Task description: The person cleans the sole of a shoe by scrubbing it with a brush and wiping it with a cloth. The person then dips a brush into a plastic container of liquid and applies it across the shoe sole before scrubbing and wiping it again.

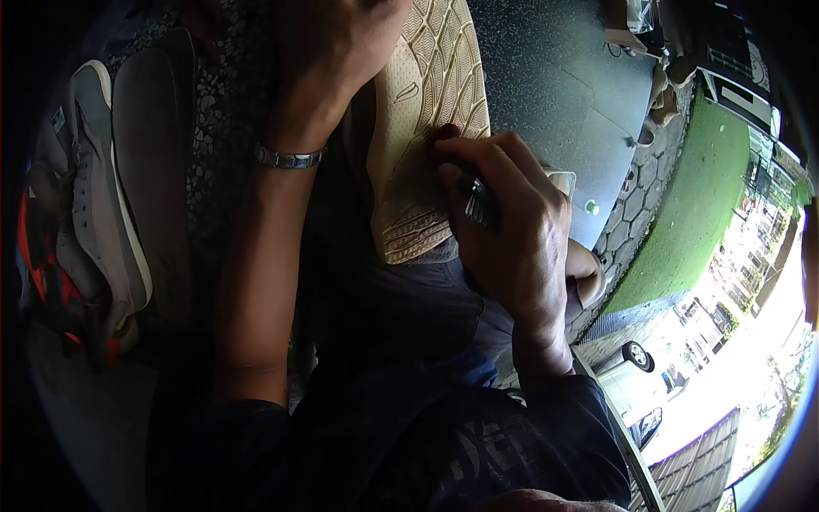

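Observation:
A tan shoe sole [431, 85] lies tread up across the person's dark-clothed lap, its rounded end toward the body. My left hand [350, 43] is closed at the upper left edge of the sole, its fingertips cut off by the frame or in shadow. A metal-banded watch or bracelet [290, 159] circles that wrist. Over the right edge of the sole, my right hand [516, 226] is closed with its fingers bent. A shiny metal piece [479, 203] shows between them, and a dark reddish tip [446, 132] touches the tread; the kind of tool is unclear.
At left stand a grey lace-up shoe [94, 179], a dark flat insole or sole [153, 162] and an orange-and-black shoe [55, 273]. A speckled grey surface [554, 94] extends at upper right. Beyond it are hexagonal paving [631, 209], grass [682, 205] and a parked vehicle [627, 384].

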A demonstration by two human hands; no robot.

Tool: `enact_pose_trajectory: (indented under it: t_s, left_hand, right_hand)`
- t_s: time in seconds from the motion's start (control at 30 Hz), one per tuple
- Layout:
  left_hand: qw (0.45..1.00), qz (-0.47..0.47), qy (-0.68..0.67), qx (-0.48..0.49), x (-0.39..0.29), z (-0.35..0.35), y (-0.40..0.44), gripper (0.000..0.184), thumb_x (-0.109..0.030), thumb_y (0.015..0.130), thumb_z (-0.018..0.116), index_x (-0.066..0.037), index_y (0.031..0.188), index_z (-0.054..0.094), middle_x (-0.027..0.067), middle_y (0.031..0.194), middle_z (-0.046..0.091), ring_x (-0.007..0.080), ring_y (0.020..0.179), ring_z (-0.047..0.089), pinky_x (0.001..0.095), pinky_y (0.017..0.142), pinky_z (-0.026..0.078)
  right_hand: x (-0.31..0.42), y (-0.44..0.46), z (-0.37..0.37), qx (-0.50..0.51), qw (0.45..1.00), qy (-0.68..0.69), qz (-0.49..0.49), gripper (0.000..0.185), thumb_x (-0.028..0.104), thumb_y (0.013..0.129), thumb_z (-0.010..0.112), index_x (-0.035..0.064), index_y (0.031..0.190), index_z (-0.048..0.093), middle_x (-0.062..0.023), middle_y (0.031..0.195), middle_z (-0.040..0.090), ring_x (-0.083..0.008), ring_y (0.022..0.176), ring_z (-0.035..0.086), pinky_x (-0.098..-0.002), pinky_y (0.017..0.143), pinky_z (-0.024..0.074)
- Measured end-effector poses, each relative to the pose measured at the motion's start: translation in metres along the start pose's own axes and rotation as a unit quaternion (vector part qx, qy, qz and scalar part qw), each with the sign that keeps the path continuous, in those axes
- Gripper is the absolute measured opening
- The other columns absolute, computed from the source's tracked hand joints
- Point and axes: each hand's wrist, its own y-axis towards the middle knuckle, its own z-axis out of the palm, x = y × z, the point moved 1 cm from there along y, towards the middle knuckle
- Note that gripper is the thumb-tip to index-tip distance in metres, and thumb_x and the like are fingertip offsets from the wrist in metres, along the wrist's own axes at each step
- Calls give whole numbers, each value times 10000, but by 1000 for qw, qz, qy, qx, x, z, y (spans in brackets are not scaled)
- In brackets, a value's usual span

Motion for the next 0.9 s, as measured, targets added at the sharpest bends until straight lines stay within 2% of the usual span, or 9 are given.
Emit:
enact_pose_trajectory:
  t_s: [0.1, 0.4, 0.47, 0.6, 0.7, 0.73, 0.8, 0.87, 0.9]
  left_hand:
    - [997, 66, -21, -23, 2, 1, -2, 223, -168, 1004, 601, 15, 1116, 662, 116, 884, 650, 177, 808, 628, 327, 757, 507]
    - [997, -79, -2, 16, -9, -2, 1, 220, -160, 1000, 602, 9, 1120, 674, 104, 896, 665, 169, 815, 634, 329, 763, 512]
    - [999, 7, -28, -19, 11, 5, 1, 220, -158, 998, 603, 8, 1120, 679, 105, 917, 678, 170, 838, 641, 326, 782, 513]
    - [997, 57, -38, -40, 20, 8, 2, 233, -172, 1000, 601, 10, 1116, 689, 112, 960, 701, 175, 887, 654, 322, 820, 513]
    - [1000, -12, -19, -9, -5, -1, -2, 251, -193, 1005, 595, 11, 1114, 692, 116, 972, 706, 184, 897, 663, 325, 819, 515]
    - [1000, 11, -23, -14, -5, -1, -3, 254, -196, 1006, 592, 11, 1115, 692, 115, 966, 705, 185, 892, 665, 327, 814, 515]
    - [998, 58, -29, -27, -3, -1, -2, 260, -203, 1007, 588, 9, 1116, 692, 114, 956, 704, 188, 882, 667, 330, 804, 516]
    - [1000, 3, -25, -15, -6, -2, 0, 258, -200, 1006, 587, 9, 1116, 690, 117, 944, 702, 194, 871, 670, 336, 793, 518]
    - [999, -26, -23, -10, -7, -3, 0, 256, -198, 1005, 587, 9, 1115, 689, 119, 939, 701, 196, 865, 671, 339, 787, 519]
  right_hand:
    - [5, -5, 7, -18, 1000, -9, 5, 199, 71, 875, 723, 99, 1069, 688, -62, 931, 648, -273, 773, 704, -392, 627, 549]
    - [38, -14, 23, -44, 995, 1, 89, 156, 70, 918, 699, 95, 1071, 714, -71, 938, 677, -287, 801, 716, -391, 687, 548]
    - [42, -15, 26, -52, 994, 23, 95, 168, 74, 914, 701, 98, 1080, 711, -72, 948, 682, -289, 808, 716, -397, 691, 548]
    - [45, -18, 35, -65, 996, 31, 60, 302, 29, 812, 709, 80, 1103, 648, -79, 967, 603, -266, 821, 691, -390, 649, 534]
    - [60, -18, 40, -15, 994, 82, 76, 282, 21, 813, 737, 110, 1080, 708, -57, 936, 647, -270, 825, 703, -381, 697, 548]
    - [63, -19, 51, -31, 994, 81, 70, 341, -22, 755, 743, 110, 1068, 709, -56, 922, 624, -258, 802, 686, -377, 680, 537]
    - [60, -18, 43, -18, 990, 120, 66, 338, -37, 767, 735, 110, 1070, 713, -65, 914, 629, -254, 795, 683, -368, 673, 534]
    - [43, -18, 29, 9, 987, 157, 36, 430, -28, 718, 711, 87, 1129, 663, -104, 958, 610, -296, 841, 683, -393, 715, 553]
    - [32, -20, 28, -33, 976, 205, 61, 396, -17, 758, 717, 75, 1140, 673, -112, 979, 634, -295, 872, 693, -382, 754, 560]
